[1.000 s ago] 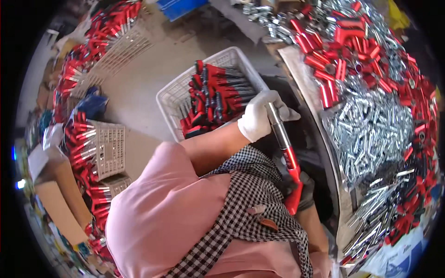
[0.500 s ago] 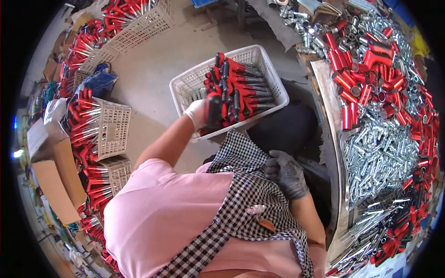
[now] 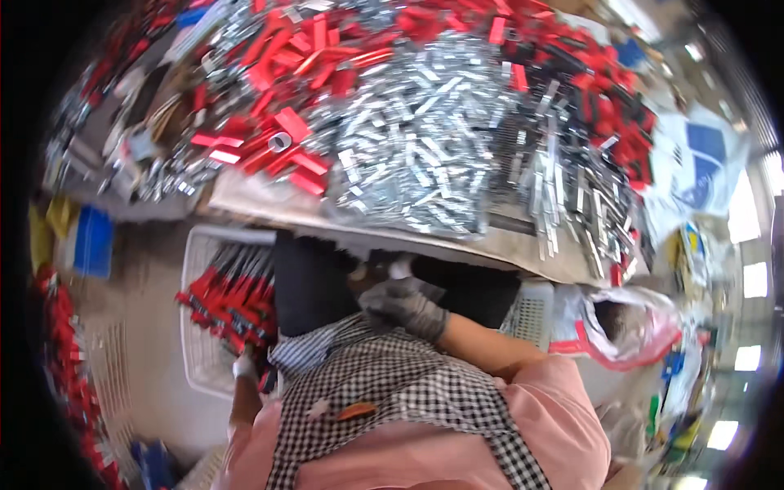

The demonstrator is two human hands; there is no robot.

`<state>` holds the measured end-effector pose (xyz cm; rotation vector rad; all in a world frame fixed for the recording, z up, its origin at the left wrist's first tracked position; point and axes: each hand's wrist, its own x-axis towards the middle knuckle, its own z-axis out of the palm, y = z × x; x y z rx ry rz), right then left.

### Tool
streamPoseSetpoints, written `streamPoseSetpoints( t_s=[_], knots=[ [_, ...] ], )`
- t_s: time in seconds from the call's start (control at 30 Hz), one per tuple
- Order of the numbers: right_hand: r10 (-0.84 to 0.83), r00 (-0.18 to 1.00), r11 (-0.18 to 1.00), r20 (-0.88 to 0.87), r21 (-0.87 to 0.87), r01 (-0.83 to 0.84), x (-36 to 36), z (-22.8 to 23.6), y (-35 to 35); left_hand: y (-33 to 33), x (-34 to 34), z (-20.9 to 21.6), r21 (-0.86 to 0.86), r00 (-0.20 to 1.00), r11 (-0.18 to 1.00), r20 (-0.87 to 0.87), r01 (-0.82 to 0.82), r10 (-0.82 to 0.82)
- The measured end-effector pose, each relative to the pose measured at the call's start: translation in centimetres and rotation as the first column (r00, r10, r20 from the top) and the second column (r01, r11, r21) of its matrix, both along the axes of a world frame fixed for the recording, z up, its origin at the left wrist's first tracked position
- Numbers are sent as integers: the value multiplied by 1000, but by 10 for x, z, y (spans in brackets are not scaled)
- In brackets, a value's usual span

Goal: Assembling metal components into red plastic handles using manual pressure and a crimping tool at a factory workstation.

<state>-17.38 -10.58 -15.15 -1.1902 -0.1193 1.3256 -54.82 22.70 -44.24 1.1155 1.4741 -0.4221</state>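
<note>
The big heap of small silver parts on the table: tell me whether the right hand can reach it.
Probably yes: the gloved right hand is on the near side of the table, and the silver heap looks uncovered; only the table's front edge seems to stand between.

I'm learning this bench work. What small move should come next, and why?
Perhaps lift the right hand toward the silver parts: it is by the checked apron with no tool visible in its grip, and these lie heaped on the bench ahead. The left hand is at the white basket of red-and-black tools.
</note>
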Motion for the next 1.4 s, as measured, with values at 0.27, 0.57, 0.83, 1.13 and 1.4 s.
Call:
streamPoseSetpoints(
  t_s=[0.27, 0.57, 0.83, 1.13, 1.4],
  knots=[
    [-82, 605, 996, 792, 86, 23, 35, 55, -63, -47, 192, 257, 965, 787, 245, 225, -97, -575],
    [443, 110, 374, 890, -295, 879, 214, 72, -188, -187, 343, 375, 928, -58, 365, 362, -71, -930],
    [160, 102, 518, 982, -172, 838, 262, 68, -203, -239, 375, 391, 952, -388, 307, 282, -4, -878],
    [-286, -70, 715, 956, 262, 648, 119, 143, -173, -246, 379, 429, 910, -169, 317, 279, -268, -945],
    [-345, -534, 859, 772, 488, 151, 81, 109, -88, -262, 370, 416, 666, -218, 695, 746, 270, -630]
  ],
)
